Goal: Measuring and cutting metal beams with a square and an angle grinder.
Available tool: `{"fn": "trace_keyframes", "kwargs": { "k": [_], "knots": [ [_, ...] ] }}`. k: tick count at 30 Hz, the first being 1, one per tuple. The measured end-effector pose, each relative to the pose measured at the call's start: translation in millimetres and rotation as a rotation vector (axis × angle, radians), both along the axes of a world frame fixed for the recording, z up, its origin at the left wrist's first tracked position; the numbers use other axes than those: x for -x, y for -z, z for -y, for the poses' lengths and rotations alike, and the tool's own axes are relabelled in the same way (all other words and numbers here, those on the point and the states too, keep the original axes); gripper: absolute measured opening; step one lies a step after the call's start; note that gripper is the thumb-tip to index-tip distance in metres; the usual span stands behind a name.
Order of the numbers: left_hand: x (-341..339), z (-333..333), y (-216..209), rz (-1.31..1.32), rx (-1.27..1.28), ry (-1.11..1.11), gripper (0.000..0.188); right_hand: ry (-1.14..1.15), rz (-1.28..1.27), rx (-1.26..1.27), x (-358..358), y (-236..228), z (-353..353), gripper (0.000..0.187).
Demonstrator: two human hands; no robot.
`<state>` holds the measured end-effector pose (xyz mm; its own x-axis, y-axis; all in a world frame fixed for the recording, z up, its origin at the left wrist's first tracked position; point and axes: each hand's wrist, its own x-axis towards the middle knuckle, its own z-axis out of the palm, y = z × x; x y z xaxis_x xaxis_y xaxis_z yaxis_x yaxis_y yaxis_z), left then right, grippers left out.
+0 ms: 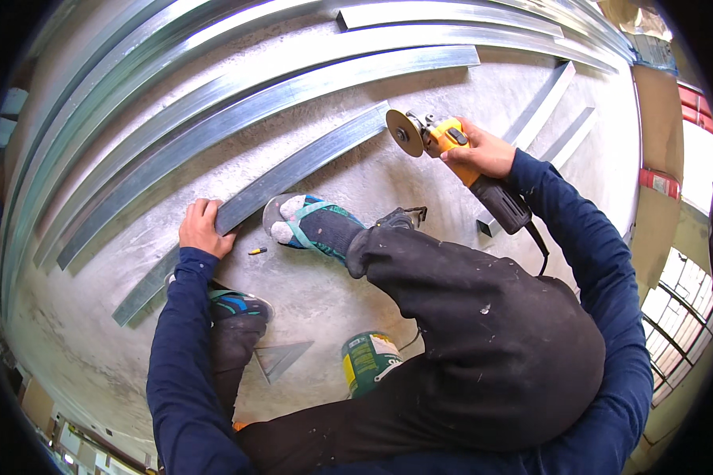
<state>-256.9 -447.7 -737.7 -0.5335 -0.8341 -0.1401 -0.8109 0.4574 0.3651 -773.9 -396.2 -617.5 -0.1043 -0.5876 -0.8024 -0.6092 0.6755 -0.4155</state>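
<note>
An angle grinder (495, 198) with a yellow and black body is in my right hand (485, 149), its fingers wrapped round the yellow part. The thin cutting disc (398, 131) is beside the far right end of a galvanized steel tube (309, 158); I cannot tell whether they touch. Farther down the tube, my left hand (204, 229) grips it, pressing it toward the floor. My foot in a sandal (313, 225) is close to the near side of the tube, and my other foot (239, 305) is by its lower left part. A dark cord trails from the grinder.
Long steel profiles (277, 91) lie across the concrete floor (301, 297) beyond the tube, with shorter pieces (543, 99) at the right. A marker (257, 251), a metal set square (281, 358) and a green bucket (364, 368) are near my legs. Cardboard (659, 111) stands far right.
</note>
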Motion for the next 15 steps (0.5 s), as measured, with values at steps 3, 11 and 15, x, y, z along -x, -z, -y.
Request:
{"fn": "trace_keyframes", "kwargs": {
  "k": [3, 11, 15],
  "knots": [
    [-0.5, -1.2, 2.1, 0.021, -0.014, -0.002, 0.058, -0.044, -0.069, 0.009, -0.4, 0.5, 0.9, 0.078],
    [-1.0, -1.4, 4.3, 0.031, -0.028, -0.011, 0.059, -0.027, -0.05, 0.003, -2.9, -1.1, 1.5, 0.076],
    [-1.1, -0.3, 3.6, 0.042, -0.019, -0.005, 0.06, -0.014, -0.044, 0.013, -5.2, -4.0, 1.9, 0.073]
  ]
}}
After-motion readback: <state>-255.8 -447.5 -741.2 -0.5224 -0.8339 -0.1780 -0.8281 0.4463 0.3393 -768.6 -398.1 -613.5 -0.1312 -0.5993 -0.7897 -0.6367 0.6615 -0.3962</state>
